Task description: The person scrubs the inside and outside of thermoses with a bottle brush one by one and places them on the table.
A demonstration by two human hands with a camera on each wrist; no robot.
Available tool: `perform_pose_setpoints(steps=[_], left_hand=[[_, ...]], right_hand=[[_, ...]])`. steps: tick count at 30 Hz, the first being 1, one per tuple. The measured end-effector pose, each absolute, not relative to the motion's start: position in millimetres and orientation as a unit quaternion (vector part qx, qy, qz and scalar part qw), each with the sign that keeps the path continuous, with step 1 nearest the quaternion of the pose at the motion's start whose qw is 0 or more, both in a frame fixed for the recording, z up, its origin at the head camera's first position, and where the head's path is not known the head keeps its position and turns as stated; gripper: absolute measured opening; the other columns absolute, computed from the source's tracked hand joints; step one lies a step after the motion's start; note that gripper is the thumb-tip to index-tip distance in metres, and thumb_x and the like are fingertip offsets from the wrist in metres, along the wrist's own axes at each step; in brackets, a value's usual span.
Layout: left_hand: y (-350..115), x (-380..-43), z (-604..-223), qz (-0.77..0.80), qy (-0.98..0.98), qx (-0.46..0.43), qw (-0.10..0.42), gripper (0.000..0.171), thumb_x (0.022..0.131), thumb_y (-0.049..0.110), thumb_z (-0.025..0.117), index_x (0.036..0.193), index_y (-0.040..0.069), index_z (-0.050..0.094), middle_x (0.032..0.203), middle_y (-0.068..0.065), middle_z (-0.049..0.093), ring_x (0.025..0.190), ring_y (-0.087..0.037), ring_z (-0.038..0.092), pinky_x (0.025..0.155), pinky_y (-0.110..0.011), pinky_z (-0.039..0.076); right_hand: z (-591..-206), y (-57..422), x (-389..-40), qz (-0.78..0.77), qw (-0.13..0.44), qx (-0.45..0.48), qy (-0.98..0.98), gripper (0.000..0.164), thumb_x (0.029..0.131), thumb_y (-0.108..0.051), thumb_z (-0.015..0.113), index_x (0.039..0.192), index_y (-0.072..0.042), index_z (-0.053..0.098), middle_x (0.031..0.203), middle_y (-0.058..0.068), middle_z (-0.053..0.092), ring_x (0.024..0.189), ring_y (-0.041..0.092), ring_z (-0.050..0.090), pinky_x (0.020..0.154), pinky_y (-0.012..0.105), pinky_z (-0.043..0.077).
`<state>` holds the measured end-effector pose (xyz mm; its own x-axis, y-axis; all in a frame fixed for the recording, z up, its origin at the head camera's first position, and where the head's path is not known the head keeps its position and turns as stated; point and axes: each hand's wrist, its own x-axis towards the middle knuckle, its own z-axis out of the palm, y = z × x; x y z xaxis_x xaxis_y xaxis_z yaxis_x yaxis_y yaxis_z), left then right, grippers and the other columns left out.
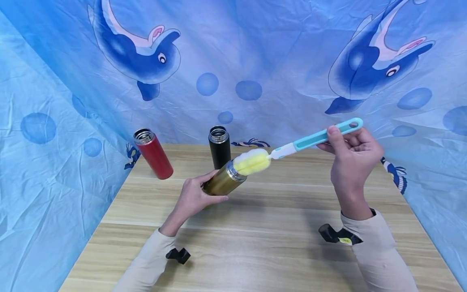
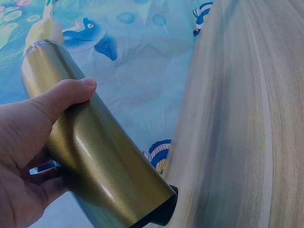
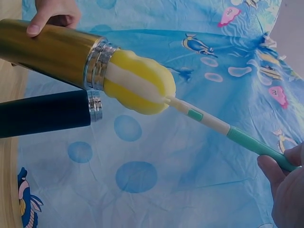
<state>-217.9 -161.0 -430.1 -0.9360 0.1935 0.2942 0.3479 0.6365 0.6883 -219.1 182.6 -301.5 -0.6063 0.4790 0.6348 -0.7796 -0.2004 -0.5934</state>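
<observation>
My left hand grips a gold thermos bottle round its body and tilts it, mouth up and to the right. In the right wrist view its silver threaded neck shows without a lid. My right hand pinches the turquoise handle of a bottle brush between thumb and fingers. The yellow and white sponge head sits at the bottle's mouth, its far end hidden inside the neck and most of it outside.
A black thermos bottle stands open-mouthed just behind the gold one. Farther left stands a red thermos bottle, also without a lid. The wooden table backs onto a blue curtain printed with dolphins.
</observation>
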Motion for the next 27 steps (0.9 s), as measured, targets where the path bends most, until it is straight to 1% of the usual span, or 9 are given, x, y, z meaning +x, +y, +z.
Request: perform_pose_setpoints(steps=[9, 18, 27], left_hand=[[-159, -218, -432, -0.403, -0.897, -0.155, 0.096, 0.082, 0.067, 0.036, 0.097, 0.138, 0.01, 0.065, 0.13, -0.014, 0.069, 0.104, -0.027, 0.07, 0.082, -0.044, 0.059], [-168, -218, -438, -0.408, -0.895, -0.135, 0.117, 0.081, 0.066, 0.037, 0.097, 0.136, 0.01, 0.067, 0.126, -0.013, 0.071, 0.105, -0.028, 0.071, 0.082, -0.045, 0.059], [-163, -222, -436, -0.389, -0.902, -0.146, 0.12, 0.083, 0.065, 0.038, 0.098, 0.137, 0.013, 0.066, 0.126, -0.013, 0.071, 0.103, -0.026, 0.071, 0.081, -0.042, 0.056]], right_hand=[[-309, 190, -220, 0.769, 0.415, 0.145, -0.465, 0.014, 0.086, 0.011, 0.074, 0.092, 0.019, 0.065, 0.077, 0.022, 0.072, 0.062, 0.024, 0.073, 0.057, 0.03, 0.06], [-307, 202, -222, 0.789, 0.436, 0.123, -0.416, 0.014, 0.085, 0.014, 0.073, 0.09, 0.021, 0.063, 0.074, 0.024, 0.069, 0.059, 0.026, 0.072, 0.054, 0.03, 0.059], [-306, 205, -221, 0.804, 0.429, 0.121, -0.394, 0.019, 0.084, 0.013, 0.074, 0.092, 0.024, 0.061, 0.072, 0.024, 0.067, 0.06, 0.027, 0.072, 0.052, 0.029, 0.058]])
